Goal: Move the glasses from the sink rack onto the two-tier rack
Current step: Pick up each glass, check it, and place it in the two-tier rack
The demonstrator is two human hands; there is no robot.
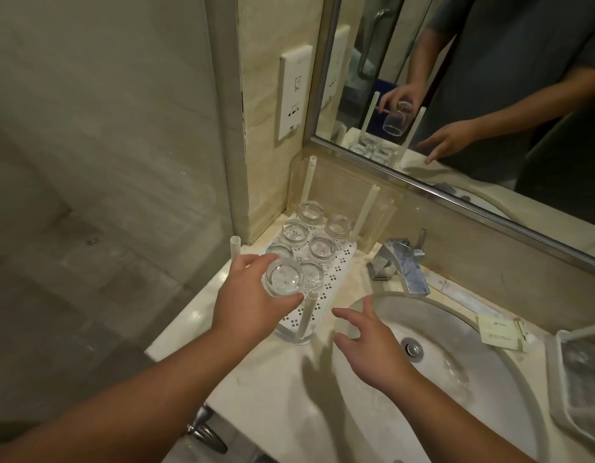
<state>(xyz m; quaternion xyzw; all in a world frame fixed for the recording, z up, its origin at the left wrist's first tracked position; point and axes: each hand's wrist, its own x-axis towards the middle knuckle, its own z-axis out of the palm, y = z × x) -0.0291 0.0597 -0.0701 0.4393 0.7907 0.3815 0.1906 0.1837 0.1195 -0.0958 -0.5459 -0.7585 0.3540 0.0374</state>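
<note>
My left hand (246, 302) grips a clear glass (284, 277) upside down, held just above the near part of a white perforated rack shelf (336, 279). The shelf has white corner posts (309, 315) and carries several upturned glasses (319, 248) in two rows toward the wall. My right hand (366, 342) hovers with spread fingers over the left rim of the sink, beside the rack's front post, and holds nothing. A grey-white tray-like rack (570, 372) lies at the right edge, only partly in view.
A chrome faucet (403, 265) stands behind the round basin (456, 362). A mirror (489, 95) above reflects the hands and glass. A wall socket (294, 91) is on the left tile. Small cards (499, 332) lie on the counter to the right.
</note>
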